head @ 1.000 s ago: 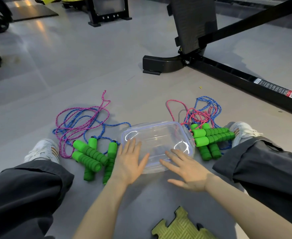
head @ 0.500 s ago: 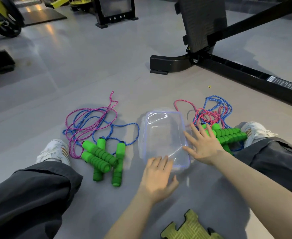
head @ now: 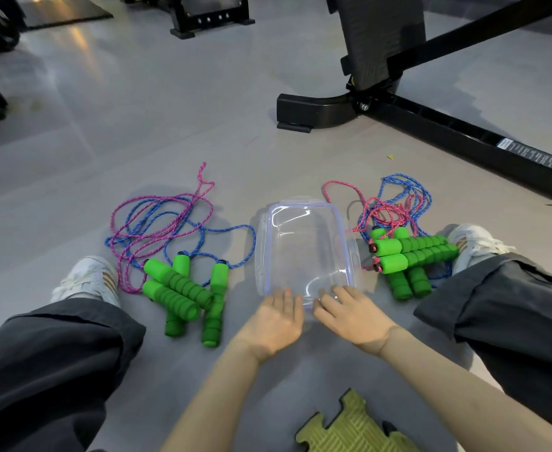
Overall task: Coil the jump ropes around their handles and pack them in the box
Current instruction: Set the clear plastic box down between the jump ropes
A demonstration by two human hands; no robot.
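The clear plastic box (head: 304, 252) with a pale purple rim is seen on the grey floor (head: 137, 125), between the person's spread legs, its long side running away from the camera. Nothing is seen inside it; whether a lid is on it cannot be told.

Its near edge is touched by both hands. The left grip (head: 273, 321) is held flat and open, palm down, fingers straight and together, with the fingertips (head: 284, 293) at the near left corner. The right grip (head: 352, 316) is likewise spread open, its fingers (head: 328, 295) laid on the near right corner. Nothing is clasped by either.

To the left of the box, near it but apart, four green foam handles (head: 183, 288) are piled crosswise, with their pink and blue ropes (head: 157, 223) lying loose and uncoiled on the floor beyond them. Just beside the box on the right, a second bunch of handles (head: 411, 252) is stacked, two lying across two others, with a tangle of pink and blue rope (head: 395, 203) behind it.

A white shoe (head: 85, 278) is placed beside the left bunch, and another white shoe (head: 473, 239) touches the right bunch; dark trousers (head: 39, 370) cover both legs. A black equipment frame (head: 463, 132) stands further back on the right, and a yellow-green puzzle mat piece (head: 349, 429) lies at the bottom edge.
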